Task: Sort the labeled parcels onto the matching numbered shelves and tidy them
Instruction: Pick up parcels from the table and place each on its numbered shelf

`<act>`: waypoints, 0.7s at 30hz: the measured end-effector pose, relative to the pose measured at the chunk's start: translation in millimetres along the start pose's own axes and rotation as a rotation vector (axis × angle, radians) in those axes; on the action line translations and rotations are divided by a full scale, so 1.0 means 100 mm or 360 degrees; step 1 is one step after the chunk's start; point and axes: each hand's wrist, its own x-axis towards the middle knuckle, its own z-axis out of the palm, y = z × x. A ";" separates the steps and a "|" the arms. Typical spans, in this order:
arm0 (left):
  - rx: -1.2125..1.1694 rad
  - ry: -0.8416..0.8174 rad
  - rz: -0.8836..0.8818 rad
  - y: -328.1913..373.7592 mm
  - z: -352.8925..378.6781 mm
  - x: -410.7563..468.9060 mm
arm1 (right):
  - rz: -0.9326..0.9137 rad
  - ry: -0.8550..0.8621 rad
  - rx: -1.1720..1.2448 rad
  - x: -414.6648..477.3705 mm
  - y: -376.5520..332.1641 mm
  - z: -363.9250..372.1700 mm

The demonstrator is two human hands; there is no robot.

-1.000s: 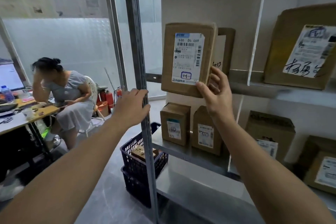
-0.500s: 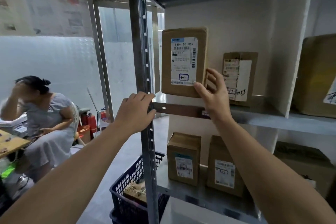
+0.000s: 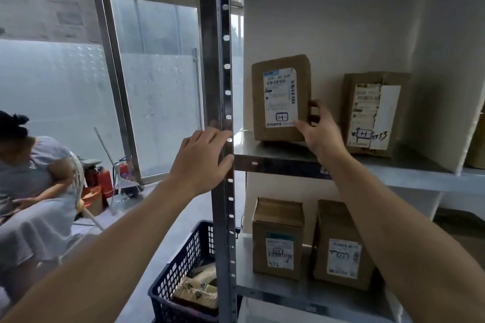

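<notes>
Cardboard parcel [image 3: 280, 98] on shelf [image 3: 275, 158], right hand [image 3: 319, 134] clamped on its lower corner, left hand [image 3: 202, 157] gripping steel post [image 3: 217, 60]. Label forward, square with neighbour parcel [image 3: 372, 113].

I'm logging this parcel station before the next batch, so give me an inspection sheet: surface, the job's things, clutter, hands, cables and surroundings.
Surface: metal upper shelf, with a lower shelf beneath it.
Job's things: held parcel upright at the upper shelf's left end, label outward; second parcel to its right, apart; lower left parcel and lower right parcel side by side on the lower shelf.
Clutter: blue basket on the floor, packages inside.
Hands: left hand grips the shelf upright; right hand pinches the held parcel's lower right corner.
Cables: nothing seen.
Surroundings: frosted window, seated person at left, red extinguisher.
</notes>
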 end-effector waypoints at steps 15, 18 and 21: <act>-0.0056 0.0125 0.0139 -0.15 0.16 -0.01 | 0.0076 0.0071 -0.0198 -0.07 -0.09 0.09; -0.0064 0.0120 0.0148 -0.16 0.16 -0.02 | 0.0081 0.0096 -0.0253 -0.09 -0.10 0.09; -0.0083 0.0130 0.0161 -0.15 0.17 -0.04 | 0.0145 0.0143 -0.0267 -0.13 -0.12 0.07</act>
